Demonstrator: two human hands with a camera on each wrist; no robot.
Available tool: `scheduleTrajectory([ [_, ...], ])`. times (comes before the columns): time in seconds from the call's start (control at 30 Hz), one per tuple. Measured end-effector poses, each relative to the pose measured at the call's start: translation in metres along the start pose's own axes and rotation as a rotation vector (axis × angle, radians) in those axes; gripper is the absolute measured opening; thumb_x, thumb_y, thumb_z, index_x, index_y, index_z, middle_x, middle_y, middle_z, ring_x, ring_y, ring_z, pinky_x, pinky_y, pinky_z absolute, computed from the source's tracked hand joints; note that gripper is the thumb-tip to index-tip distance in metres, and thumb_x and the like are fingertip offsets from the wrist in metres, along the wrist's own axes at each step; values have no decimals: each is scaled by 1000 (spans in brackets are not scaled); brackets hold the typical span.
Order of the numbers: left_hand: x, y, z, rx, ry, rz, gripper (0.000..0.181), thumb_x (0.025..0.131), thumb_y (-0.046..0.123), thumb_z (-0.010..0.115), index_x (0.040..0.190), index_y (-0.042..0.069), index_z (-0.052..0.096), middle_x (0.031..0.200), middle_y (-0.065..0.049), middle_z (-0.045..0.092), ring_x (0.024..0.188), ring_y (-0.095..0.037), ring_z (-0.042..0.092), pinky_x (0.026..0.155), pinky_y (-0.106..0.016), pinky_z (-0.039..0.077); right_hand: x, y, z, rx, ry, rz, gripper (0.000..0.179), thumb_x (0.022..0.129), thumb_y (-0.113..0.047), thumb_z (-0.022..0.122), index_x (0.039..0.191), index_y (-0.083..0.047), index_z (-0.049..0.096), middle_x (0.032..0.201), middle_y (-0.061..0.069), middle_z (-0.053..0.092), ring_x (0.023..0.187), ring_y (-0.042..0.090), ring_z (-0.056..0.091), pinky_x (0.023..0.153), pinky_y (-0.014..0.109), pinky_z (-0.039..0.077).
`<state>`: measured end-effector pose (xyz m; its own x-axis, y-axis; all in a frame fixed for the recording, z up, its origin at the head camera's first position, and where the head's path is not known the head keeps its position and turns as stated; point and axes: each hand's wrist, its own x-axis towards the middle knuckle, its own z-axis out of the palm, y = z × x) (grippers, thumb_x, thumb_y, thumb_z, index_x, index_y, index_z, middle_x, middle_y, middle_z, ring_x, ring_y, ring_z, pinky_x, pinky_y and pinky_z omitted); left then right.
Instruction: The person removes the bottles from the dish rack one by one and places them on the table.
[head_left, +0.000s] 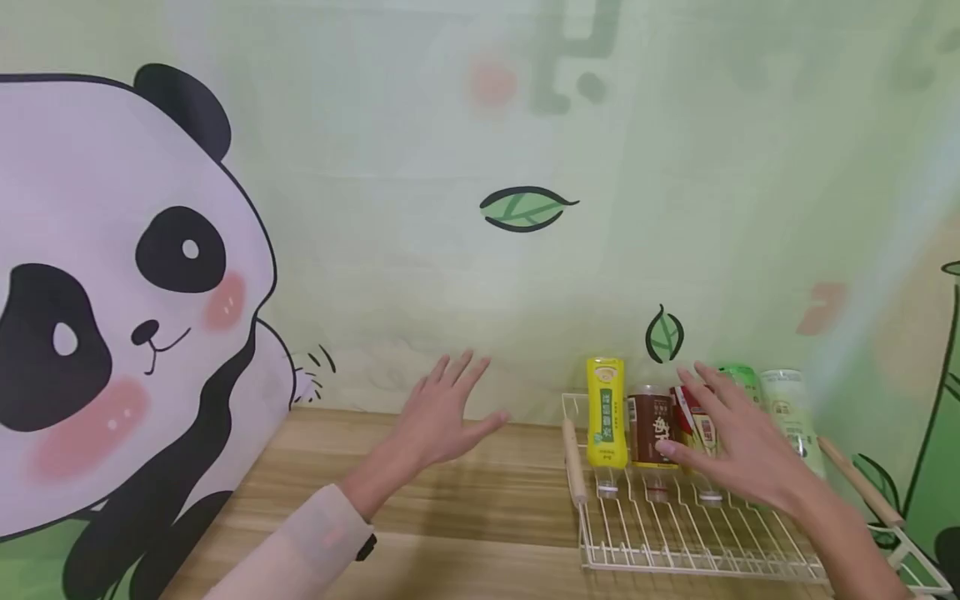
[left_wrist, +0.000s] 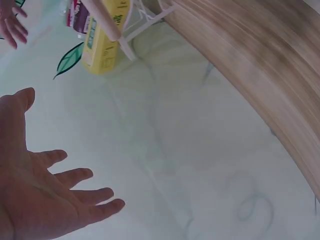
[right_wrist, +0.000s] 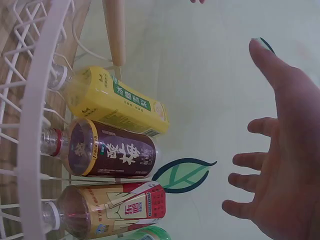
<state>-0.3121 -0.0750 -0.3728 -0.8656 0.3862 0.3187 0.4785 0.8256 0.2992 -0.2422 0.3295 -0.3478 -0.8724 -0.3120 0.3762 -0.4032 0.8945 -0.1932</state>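
Note:
My left hand hovers over the wooden tabletop with its fingers spread and holds nothing. In the left wrist view the same hand shows its bare palm. My right hand is held in the air in front of the bottles, fingers extended, nothing in its grasp. Cap-down in a white wire basket stand a yellow bottle, a dark brown-purple bottle and a red-and-tan bottle. A green-topped bottle and a pale green one are partly hidden behind the right hand.
The basket has wooden handles, one at its left and one at its right. It stands on the right part of the wooden tabletop. Behind rises a pale green backdrop printed with a panda and leaves.

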Motion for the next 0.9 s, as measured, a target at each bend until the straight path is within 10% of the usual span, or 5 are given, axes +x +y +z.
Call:
scheduleTrajectory([
  [0.33,-6,26,10,-407,-32,52,86,102,61,62,169,20,27,172,-10,31,155,-33,33,123,-57,34,-16,-14,9,284,-36,61,93,99,-45,73,171,-24,18,170,22,28,148,57,32,102,89,31],
  [0.9,-14,93,133,-1006,-84,-255,86,98,37,75,158,-9,34,152,-32,48,125,-48,61,98,-61,57,38,-25,67,610,-143,353,101,93,-57,77,165,-7,27,163,29,38,146,49,43,106,59,53],
])
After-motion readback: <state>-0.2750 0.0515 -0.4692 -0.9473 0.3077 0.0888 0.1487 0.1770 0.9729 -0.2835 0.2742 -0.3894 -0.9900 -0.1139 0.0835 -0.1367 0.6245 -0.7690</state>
